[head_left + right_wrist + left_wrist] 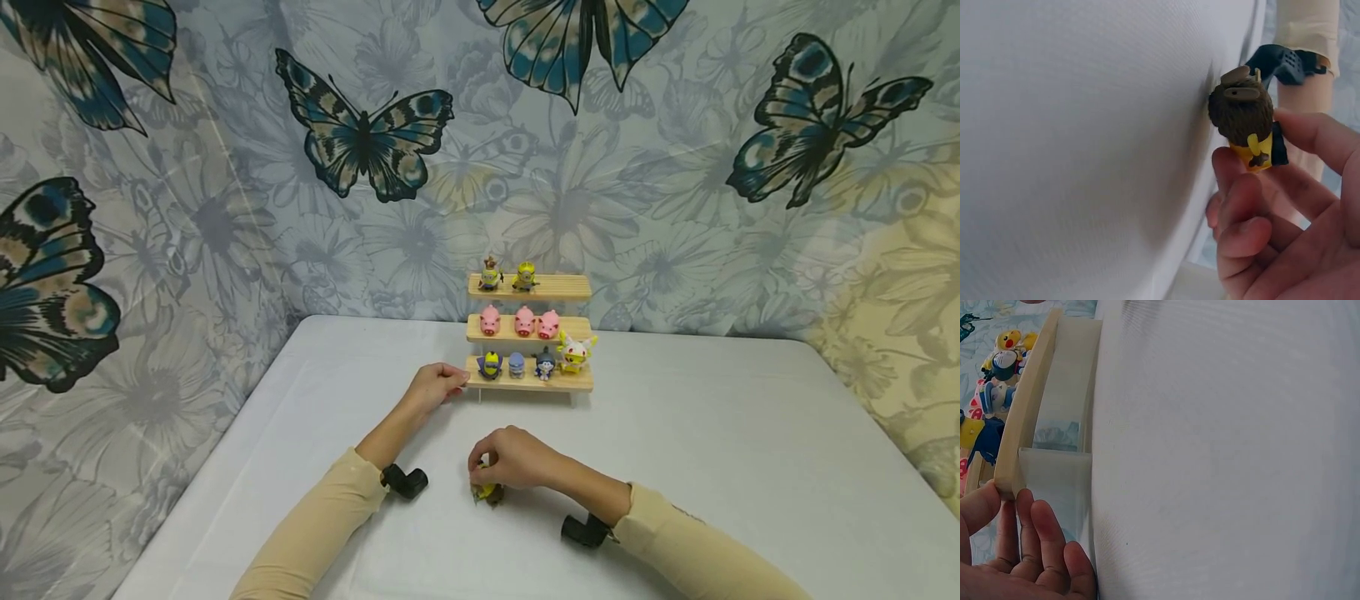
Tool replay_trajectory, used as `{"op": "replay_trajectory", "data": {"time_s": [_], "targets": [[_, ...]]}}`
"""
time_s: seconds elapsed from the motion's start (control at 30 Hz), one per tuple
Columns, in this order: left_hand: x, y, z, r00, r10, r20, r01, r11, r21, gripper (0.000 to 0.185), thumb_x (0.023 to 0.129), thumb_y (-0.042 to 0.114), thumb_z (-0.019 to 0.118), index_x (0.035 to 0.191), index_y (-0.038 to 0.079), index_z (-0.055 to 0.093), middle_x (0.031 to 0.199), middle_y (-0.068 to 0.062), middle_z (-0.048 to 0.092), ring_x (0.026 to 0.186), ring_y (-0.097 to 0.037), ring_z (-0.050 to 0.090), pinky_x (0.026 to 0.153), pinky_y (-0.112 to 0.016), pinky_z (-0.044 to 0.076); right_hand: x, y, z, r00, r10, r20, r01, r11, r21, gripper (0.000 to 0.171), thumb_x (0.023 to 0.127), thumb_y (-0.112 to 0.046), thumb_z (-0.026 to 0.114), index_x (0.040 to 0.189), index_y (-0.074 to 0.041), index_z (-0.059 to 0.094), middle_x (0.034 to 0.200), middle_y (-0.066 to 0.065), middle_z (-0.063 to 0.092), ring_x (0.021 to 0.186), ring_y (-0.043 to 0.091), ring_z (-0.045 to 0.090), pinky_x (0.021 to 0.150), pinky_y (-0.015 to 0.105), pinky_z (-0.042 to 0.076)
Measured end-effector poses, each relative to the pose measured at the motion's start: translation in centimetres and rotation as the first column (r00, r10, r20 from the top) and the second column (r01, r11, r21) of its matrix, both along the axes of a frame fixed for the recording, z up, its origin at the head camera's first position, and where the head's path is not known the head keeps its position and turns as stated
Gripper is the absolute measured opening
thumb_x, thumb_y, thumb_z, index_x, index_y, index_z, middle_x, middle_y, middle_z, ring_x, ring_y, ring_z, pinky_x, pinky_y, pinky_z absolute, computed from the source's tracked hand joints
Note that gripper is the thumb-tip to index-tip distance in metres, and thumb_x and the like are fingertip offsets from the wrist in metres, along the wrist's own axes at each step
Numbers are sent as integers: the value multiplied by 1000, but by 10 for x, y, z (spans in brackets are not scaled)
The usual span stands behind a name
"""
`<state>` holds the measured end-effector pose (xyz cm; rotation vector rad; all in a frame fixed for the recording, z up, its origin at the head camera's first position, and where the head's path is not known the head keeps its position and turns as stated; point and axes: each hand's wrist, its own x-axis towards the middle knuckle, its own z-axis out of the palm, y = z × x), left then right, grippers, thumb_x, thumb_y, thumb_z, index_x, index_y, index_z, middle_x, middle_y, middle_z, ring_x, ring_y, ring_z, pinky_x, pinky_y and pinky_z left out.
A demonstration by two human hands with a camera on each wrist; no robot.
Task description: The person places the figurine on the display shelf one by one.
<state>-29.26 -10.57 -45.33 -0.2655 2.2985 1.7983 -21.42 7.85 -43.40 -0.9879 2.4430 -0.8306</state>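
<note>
Nearest the camera, the right hand (513, 460) rested low on the white table (712, 467), its thumb and fingers (1244, 206) pinched round a small yellow figurine with a shaggy brown head (1246, 119); in the head view the toy (486, 492) showed only as a yellow scrap under the knuckles, just above or on the cloth, which of the two could not be told. A black wrist camera (586, 530) sat on that forearm and another (405, 481) on the left. Farther off, the left hand (435, 387) pinched the left end of the lowest step of the three-tier wooden display stand (528, 383), thumb (977, 506) on the edge of the board and fingers curled beside its clear leg. That step carried a yellow-and-purple figure (491, 364), two small bluish figures and a white-and-yellow one (575, 353); three pink pigs (524, 321) stood on the middle step and two yellow figures (507, 276) on the top one, well apart from its bare right half. To handle the toy well, it seemed wise to keep the pinch low on its body so the head stayed upright, and to let the left hand brace the light stand, since the crowded figures looked easy to topple. Behind all hung the butterfly-print backdrop (360, 142).
</note>
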Motion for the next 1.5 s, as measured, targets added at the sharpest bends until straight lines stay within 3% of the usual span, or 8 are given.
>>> {"op": "replay_trajectory", "data": {"time_s": [0.17,0.3,0.57,1.17,1.5], "targets": [[0,0,-1,1000,-3,5,3,1000,5,23,94,26,66,104,5,65,98,-4,69,83,-13,61,74,-27,48,-4,4,5,1000,-11,-24,10,1000,-7,37,85,-22,73,117,-6,68,66,-7,60,59,2,49,59,20,41],[0,1,-2,1000,6,6,-6,1000,10,22,94,24,66,104,4,65,97,-4,69,82,-12,62,74,-26,48,-9,10,12,999,-33,-36,31,998,-56,33,85,-23,73,110,-1,70,74,-4,65,64,2,51,60,20,43],[0,1,-2,1000,20,6,-20,1000,3,21,93,23,66,104,4,66,96,-5,70,79,-11,62,72,-25,47,-17,26,35,993,-89,-80,79,989,-121,23,87,-28,73,98,-7,73,77,-6,66,65,4,50,58,20,43],[-1,1,0,1000,23,5,-23,999,36,19,93,19,66,103,3,65,93,-4,68,77,-10,61,71,-24,48,-38,57,79,952,-227,-205,187,962,-198,26,87,-22,73,104,-3,72,82,1,67,72,10,56,64,26,48],[-2,2,-1,1000,18,12,-19,998,52,23,92,20,68,108,4,63,87,0,66,77,-11,61,69,-25,47,-61,79,102,915,-354,-192,326,931,-163,34,90,-26,70,113,-1,69,90,9,67,79,18,58,70,30,47]]}}
